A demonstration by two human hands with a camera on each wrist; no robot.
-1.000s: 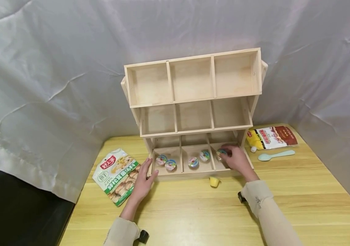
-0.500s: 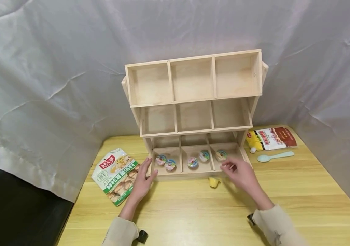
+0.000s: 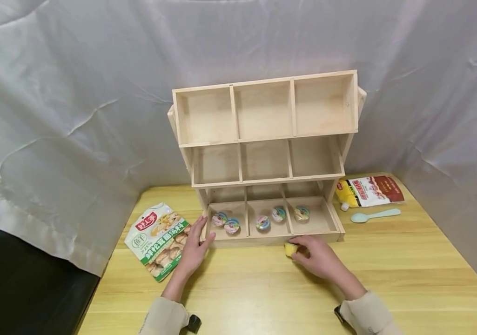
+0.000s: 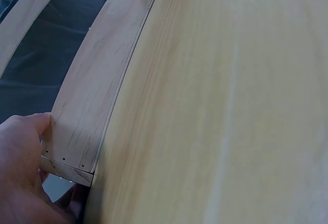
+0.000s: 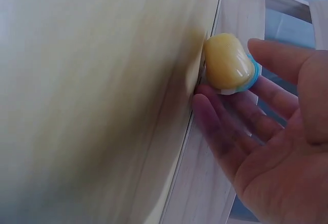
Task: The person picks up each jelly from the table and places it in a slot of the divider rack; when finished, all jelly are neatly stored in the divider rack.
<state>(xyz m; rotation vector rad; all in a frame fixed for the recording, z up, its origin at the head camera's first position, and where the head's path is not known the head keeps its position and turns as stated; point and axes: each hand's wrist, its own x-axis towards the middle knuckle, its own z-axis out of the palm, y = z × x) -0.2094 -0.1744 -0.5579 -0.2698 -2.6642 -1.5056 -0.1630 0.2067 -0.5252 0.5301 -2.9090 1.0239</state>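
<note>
My right hand (image 3: 319, 257) is at a yellow jelly cup (image 3: 290, 250) lying by the rack's front edge. Its thumb and fingers curl around the cup; in the right wrist view the thumb tip meets the blue rim and the other fingers pass behind. My left hand (image 3: 194, 251) rests on the front left corner of the wooden three-tier rack (image 3: 238, 242), its thumb and fingers spread about that corner. In the bottom tier, two jelly cups (image 3: 232, 226) sit in the left compartment, two more (image 3: 263, 223) in the middle, and one orange-toned cup (image 3: 302, 213) in the right.
A green and white food pouch (image 3: 160, 239) lies left of the rack, beside my left hand. Right of the rack are a spouted pouch (image 3: 370, 190) and a pale blue spoon (image 3: 375, 215). Grey cloth (image 3: 75, 93) hangs around the table.
My right hand has let go of the cup in the bottom right compartment, moved back toward me and down, and taken hold of the yellow jelly cup. My left hand stays put.
</note>
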